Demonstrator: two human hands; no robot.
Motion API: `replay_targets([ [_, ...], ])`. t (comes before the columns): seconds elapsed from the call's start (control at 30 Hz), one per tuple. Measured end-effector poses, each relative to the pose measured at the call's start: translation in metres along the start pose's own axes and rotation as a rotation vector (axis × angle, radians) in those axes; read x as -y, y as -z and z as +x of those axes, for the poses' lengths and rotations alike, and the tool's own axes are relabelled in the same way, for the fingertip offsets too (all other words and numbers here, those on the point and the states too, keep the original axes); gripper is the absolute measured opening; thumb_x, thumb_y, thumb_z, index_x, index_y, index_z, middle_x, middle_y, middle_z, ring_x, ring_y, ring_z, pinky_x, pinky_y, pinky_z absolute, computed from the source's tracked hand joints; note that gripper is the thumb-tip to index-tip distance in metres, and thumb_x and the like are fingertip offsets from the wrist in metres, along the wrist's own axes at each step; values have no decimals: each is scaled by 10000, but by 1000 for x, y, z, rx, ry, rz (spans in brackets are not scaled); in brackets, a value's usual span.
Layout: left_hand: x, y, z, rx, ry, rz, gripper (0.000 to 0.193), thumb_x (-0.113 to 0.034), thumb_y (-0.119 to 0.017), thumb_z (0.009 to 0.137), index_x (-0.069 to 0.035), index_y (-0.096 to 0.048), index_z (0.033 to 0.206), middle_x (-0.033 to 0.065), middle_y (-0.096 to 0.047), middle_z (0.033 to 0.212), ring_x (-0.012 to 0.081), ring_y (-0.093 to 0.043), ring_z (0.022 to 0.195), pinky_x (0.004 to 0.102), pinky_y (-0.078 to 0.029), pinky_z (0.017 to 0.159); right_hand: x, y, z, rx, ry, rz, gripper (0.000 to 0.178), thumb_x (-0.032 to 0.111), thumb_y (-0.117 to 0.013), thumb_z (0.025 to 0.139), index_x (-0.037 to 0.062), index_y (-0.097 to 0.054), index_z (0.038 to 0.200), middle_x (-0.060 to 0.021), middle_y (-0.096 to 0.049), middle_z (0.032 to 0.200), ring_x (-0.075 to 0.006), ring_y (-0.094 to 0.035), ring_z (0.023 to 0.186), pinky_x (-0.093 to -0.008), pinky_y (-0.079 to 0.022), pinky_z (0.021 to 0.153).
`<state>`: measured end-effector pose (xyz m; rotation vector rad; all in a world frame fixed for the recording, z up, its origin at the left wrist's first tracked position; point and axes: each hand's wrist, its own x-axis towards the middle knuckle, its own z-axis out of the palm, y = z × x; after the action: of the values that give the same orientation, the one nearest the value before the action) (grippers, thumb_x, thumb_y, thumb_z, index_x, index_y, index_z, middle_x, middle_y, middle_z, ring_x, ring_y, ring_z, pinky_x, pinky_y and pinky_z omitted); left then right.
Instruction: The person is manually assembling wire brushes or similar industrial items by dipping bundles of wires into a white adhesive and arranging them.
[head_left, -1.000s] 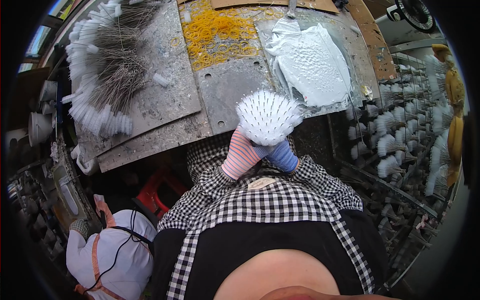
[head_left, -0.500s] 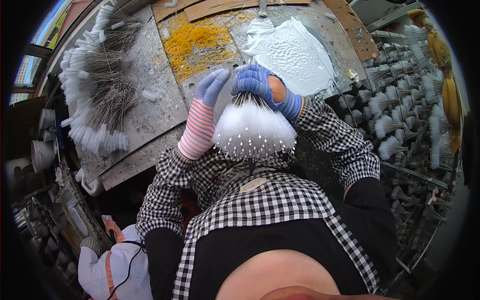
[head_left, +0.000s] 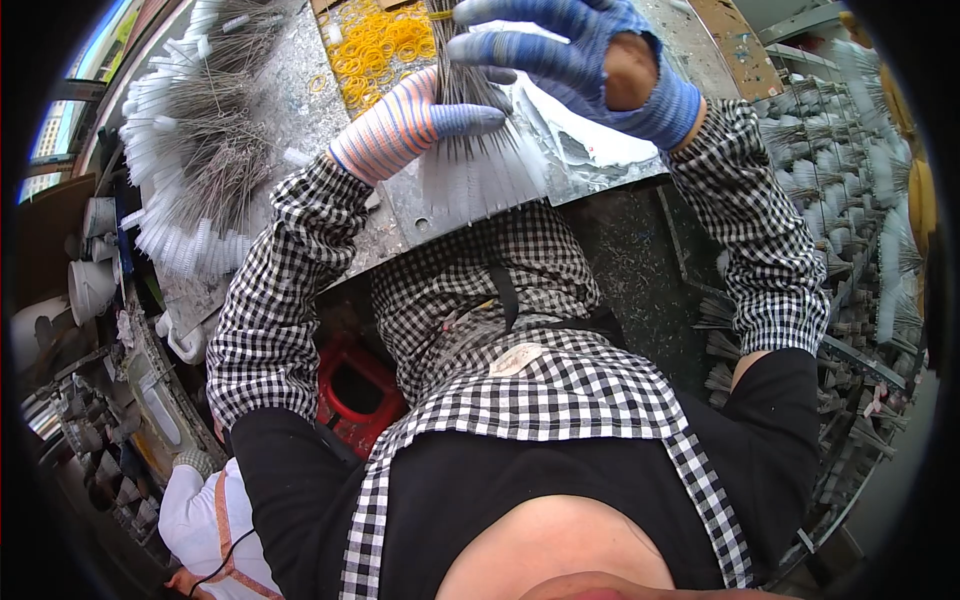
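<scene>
My left hand (head_left: 425,128), in a striped glove, is closed around the wire stems of a bundle of small brushes (head_left: 485,180). Their white bristles fan out toward me at the table's front edge, and the stems point away. A yellow rubber band (head_left: 441,15) sits around the stems near the top of the picture. My right hand (head_left: 590,60), in a blue glove with a hole at the base of the thumb, is beside the stems. Its fingers are stretched out and apart, one fingertip close to the band; whether it touches the band is unclear.
Loose yellow rubber bands (head_left: 385,45) lie on the table behind my left hand. White paste (head_left: 590,135) covers a sheet beneath my right hand. Brush bundles (head_left: 190,160) are heaped at the left, and more fill racks (head_left: 830,200) at the right. Another person (head_left: 215,525) is at lower left.
The bundle has moved away from me over the table. My left hand has taken hold of its stems, while my right hand has let go and spread its fingers. A yellow band now shows around the stems.
</scene>
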<state>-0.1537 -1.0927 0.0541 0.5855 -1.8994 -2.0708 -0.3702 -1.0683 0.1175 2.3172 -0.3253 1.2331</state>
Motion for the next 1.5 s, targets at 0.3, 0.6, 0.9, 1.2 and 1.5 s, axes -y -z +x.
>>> replay_targets([
  [0.3, 2, 26, 17, -218, 11, 6, 404, -215, -709, 877, -26, -628, 1226, 48, -682, 1135, 138, -634, 1087, 298, -486, 994, 75, 30, -27, 554, -1091, 386, 187, 213, -712, 876, 94, -714, 1020, -78, -709, 829, -219, -689, 740, -331, -542, 706],
  [0.6, -10, 2, 69, -249, 17, 2, 488, -180, -705, 866, 26, -539, 1277, 8, -596, 970, 101, -586, 893, 262, -496, 806, 58, 24, -56, 714, -1263, 165, 284, 362, -733, 831, 118, -732, 976, -74, -745, 812, -239, -727, 742, -361, -575, 763],
  [0.9, -31, -33, 116, -240, -153, 39, 441, -145, -697, 861, 11, -558, 1249, 11, -600, 892, 111, -594, 800, 255, -506, 757, 42, 49, -77, 506, -1473, 332, 269, 203, -719, 838, 7, -666, 1015, -56, -674, 788, -139, -629, 724, -318, -531, 703],
  [1.2, -33, -69, 148, -191, -842, 1364, 301, -128, -737, 723, -172, -666, 1012, 75, -632, 950, 287, -599, 974, 407, -471, 863, 28, 47, -190, 346, -1215, 243, 289, 223, -709, 875, 105, -655, 1133, -102, -656, 1013, -188, -613, 890, -350, -506, 784],
  [1.5, 4, -67, 151, -141, -839, 1457, 225, -204, -701, 755, -198, -610, 961, 56, -587, 948, 259, -582, 982, 391, -473, 842, 46, 30, -239, 730, -1353, 57, 354, 237, -687, 894, 127, -630, 1226, -133, -642, 1186, -255, -619, 1128, -391, -499, 934],
])
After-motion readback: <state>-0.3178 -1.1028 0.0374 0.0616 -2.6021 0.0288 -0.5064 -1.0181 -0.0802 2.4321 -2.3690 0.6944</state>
